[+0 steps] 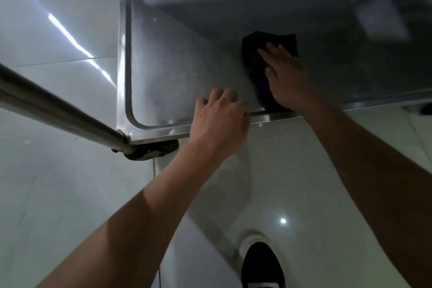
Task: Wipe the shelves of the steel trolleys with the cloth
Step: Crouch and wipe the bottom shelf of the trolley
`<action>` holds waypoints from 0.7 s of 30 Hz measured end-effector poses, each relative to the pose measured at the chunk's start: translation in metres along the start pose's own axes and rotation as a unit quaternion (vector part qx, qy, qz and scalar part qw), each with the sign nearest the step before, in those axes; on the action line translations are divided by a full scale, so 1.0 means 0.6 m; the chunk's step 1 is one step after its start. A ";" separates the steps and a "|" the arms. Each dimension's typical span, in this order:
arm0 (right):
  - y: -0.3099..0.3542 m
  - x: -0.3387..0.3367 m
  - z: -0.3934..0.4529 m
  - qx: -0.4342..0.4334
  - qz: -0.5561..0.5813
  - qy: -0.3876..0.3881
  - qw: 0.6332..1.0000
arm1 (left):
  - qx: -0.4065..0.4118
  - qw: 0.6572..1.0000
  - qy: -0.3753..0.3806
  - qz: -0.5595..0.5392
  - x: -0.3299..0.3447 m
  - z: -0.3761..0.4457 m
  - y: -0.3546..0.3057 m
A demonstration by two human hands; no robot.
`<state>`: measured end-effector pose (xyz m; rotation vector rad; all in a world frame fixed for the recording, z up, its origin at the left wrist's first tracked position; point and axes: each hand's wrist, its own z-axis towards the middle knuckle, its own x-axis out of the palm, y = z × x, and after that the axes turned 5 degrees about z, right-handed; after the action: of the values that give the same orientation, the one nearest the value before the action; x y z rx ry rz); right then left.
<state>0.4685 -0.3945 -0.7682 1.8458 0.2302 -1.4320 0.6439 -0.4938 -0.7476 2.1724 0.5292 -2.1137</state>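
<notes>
Head camera looks steeply down at the bottom shelf (177,82) of a steel trolley, a shallow tray with a raised rim and rounded corners, standing on a pale tiled floor (58,194).

A dark cloth (257,65) lies on the shelf at about 1 o'clock from the middle of the view, running from the near rim back toward the shelf's centre. The right hand (284,77) lies flat on top of it, fingers straight and together, pointing toward 11 o'clock, palm pressing the cloth down rather than gripping it. The right forearm comes in from 4 o'clock, crossing over the near rim.

The left hand (219,121) sits at the near rim, just left of the cloth, at about 12 o'clock from the view's centre. Its fingers are curled over the rim and it appears to grip the edge, probably to steady the trolley. The left forearm rises from 7 o'clock.

A steel tube (58,110) of the frame crosses the view at 9 o'clock, meeting the shelf's near left corner above a castor wheel (152,151). A dark shoe (261,266) shows at 6 o'clock.

To wipe well from here, the person would likely keep the palm flat for even pressure, sweep in overlapping passes toward the unwiped left half, and run the cloth into the rounded corners and along the rim, where dirt tends to gather. Holding the rim should stop the trolley rolling.
</notes>
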 end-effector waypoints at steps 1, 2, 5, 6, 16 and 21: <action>-0.002 -0.002 -0.011 0.000 0.002 0.002 1.000 | 0.002 1.000 0.003 0.003 0.006 -0.003 -0.008; -0.003 -0.002 -0.022 0.002 0.005 0.004 1.000 | -0.001 1.000 0.002 0.005 0.012 -0.007 -0.011; 0.001 0.002 -0.054 0.000 0.011 0.009 1.000 | 0.003 1.000 -0.009 0.006 0.022 -0.022 -0.003; 0.003 0.003 -0.064 -0.003 0.008 0.013 1.000 | 0.007 1.000 -0.011 0.005 0.023 -0.026 0.001; 0.062 0.031 -0.121 -0.027 -0.001 0.011 1.000 | -0.016 1.000 -0.009 -0.010 0.017 -0.064 0.037; 0.098 0.048 -0.124 -0.040 0.007 0.025 0.999 | -0.031 0.999 -0.024 -0.023 0.015 -0.090 0.074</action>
<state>0.5674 -0.3941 -0.7620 1.8170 0.2939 -1.3478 0.7085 -0.5185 -0.7619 2.0911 0.6389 -2.1361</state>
